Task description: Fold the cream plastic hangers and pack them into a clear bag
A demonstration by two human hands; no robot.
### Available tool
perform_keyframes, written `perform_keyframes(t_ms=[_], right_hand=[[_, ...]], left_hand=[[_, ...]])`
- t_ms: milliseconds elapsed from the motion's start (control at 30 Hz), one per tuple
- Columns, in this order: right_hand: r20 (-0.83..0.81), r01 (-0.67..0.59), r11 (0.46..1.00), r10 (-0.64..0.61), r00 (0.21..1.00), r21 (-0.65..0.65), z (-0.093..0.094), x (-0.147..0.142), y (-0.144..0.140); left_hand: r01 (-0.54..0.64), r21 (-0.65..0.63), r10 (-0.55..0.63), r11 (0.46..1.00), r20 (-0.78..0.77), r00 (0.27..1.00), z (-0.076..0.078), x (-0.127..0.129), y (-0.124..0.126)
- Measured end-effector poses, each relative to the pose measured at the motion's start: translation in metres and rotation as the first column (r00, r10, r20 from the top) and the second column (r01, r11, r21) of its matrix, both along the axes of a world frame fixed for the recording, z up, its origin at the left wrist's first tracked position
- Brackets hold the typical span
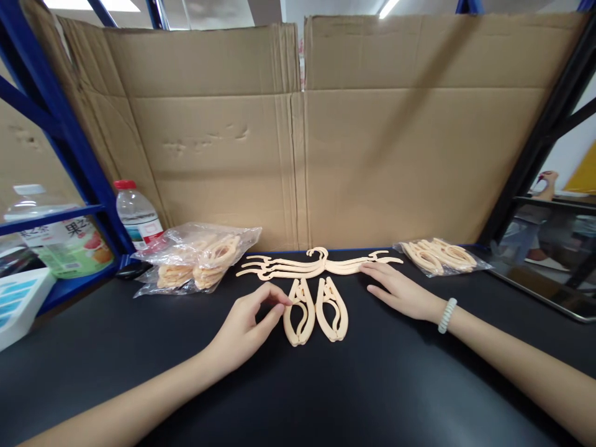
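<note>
Two folded beige folding hangers lie side by side on the black table. At the edge of the left folded hanger, my left hand is closed in a pinch, thumb and index finger on its rim. The right folded hanger lies untouched, its hook tucked inside. Behind them, several unfolded hangers are stacked flat with arms spread and hooks pointing away. My right hand rests palm down with its fingers stretched out, fingertips at the right arm of this stack.
Clear bags of folded hangers are piled at the left, and another bag lies at the right. A red-capped bottle stands behind the left pile. Cardboard walls off the back. A dark flat device lies at far right.
</note>
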State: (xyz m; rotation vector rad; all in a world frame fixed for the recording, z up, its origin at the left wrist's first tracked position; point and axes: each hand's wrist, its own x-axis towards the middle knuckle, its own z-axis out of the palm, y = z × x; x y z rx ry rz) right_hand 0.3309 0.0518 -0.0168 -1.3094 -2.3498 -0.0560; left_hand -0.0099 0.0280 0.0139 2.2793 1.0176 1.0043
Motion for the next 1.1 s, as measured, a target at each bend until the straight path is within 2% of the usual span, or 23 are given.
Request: perform_keyframes(t_ms=[167, 433, 733, 833, 933, 1100], right_hand=[[0.004, 0.007, 1.0, -0.007, 1.0, 0.022, 0.004, -0.004, -0.003], [-0.077, -0.042, 0.999, 0.043, 0.996, 0.007, 0.007, -0.01, -0.005], [-0.142, 0.029, 1.0, -0.027, 0.99, 0.01, 0.009, -0.013, -0.006], [-0.198, 0.045, 0.999, -0.049, 0.979, -0.027, 0.013, -0.015, -0.009], [-0.282, 0.046, 0.998, -0.057, 0.958, -0.043, 0.014, -0.014, -0.012], [-0.393, 0.103, 0.994, -0.085, 0.915, 0.025, 0.016, -0.014, -0.012]], left_hand=[[0.017, 0.001, -0.017, 1.0, -0.005, 1.0, -0.001, -0.001, -0.001], [0.027, -0.006, -0.027, 1.0, 0.003, 1.0, 0.0, -0.001, -0.003], [0.014, -0.016, -0.013, 1.0, 0.023, 1.0, 0.001, -0.001, -0.004], [0.007, -0.07, -0.002, 0.998, 0.068, 0.998, 0.0, -0.001, -0.002], [0.008, -0.183, 0.022, 0.983, 0.16, 0.987, -0.005, -0.003, 0.005], [-0.093, -0.394, 0.212, 0.914, 0.271, 0.939, -0.011, -0.008, 0.015]])
